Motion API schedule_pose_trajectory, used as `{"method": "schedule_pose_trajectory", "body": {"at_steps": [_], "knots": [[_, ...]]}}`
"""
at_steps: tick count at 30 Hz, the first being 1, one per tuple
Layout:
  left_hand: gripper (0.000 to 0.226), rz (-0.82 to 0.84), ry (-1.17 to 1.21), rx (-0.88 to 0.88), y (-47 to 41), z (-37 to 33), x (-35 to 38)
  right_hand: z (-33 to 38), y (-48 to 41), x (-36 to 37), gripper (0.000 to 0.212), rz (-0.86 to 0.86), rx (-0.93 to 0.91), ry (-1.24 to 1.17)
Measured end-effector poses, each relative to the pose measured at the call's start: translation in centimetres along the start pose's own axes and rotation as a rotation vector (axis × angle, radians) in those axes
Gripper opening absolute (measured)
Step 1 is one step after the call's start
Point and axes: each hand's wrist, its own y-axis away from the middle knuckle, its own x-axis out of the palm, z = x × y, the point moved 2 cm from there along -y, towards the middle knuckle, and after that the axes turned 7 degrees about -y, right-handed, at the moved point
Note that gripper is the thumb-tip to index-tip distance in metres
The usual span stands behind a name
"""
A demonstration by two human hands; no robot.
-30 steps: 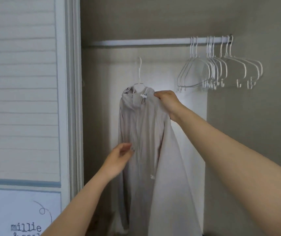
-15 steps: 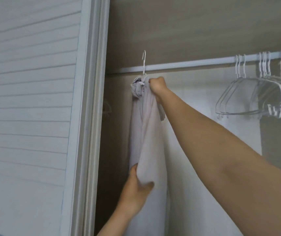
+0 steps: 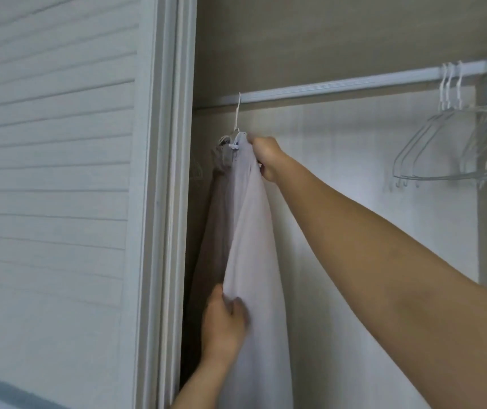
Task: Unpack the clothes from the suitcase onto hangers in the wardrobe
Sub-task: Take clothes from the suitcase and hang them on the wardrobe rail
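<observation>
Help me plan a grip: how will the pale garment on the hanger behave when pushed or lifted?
Probably floppy: the pale garment hangs in long limp folds and bunches where the left hand grips it. Likely light: a thin wire hanger carries it. A push may swing it from its single hook; the right hand holds its top.

Dim, soft light; bright patch on the wardrobe's back wall (image 3: 354, 178); edges bowed; slight blur.
</observation>
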Motion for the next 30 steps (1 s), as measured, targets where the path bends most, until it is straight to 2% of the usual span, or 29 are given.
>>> {"method": "schedule_pose_trajectory", "body": {"at_steps": [4, 7, 8, 11, 13, 16, 19, 21, 26, 30], "knots": [[0.036, 0.075, 0.04, 0.045, 1.7, 0.5, 0.2, -1.7, 2.3, -2.7, 0.024, -0.047, -0.027, 0.219], [0.046, 0.142, 0.024, 0.054, 3.1, 2.4, 0.9, -4.5, 6.0, -5.5, 0.016, -0.08, -0.038, 0.378], [0.049, 0.166, 0.019, 0.043, 4.0, 3.3, 1.2, -5.9, 8.0, -6.8, 0.016, -0.082, -0.004, 0.407], [0.053, 0.24, 0.019, 0.022, 7.4, 5.2, 2.0, -10.6, 14.8, -10.8, 0.036, -0.116, 0.109, 0.486], [0.06, 0.259, 0.026, 0.012, 9.5, 6.4, 2.2, -13.6, 19.7, -13.2, 0.034, -0.125, 0.187, 0.543], [0.065, 0.33, 0.014, -0.05, 13.8, 9.8, 4.0, -18.2, 29.1, -17.0, 0.02, -0.147, 0.36, 0.567], [0.058, 0.514, -0.025, -0.18, 19.1, 13.1, 5.9, -20.9, 38.2, -19.8, 0.014, -0.147, 0.523, 0.547], [0.041, 0.679, -0.002, -0.251, 23.4, 14.8, 7.2, -22.1, 44.1, -21.9, 0.015, -0.174, 0.594, 0.578], [0.016, 0.954, -0.065, -0.222, 35.8, 18.6, 9.5, -24.4, 61.5, -27.0, 0.016, -0.306, 0.764, 0.639], [0.018, 1.216, -0.156, -0.249, 47.6, 21.4, 9.8, -23.2, 78.0, -29.4, 0.021, -0.435, 1.004, 0.648]]}}
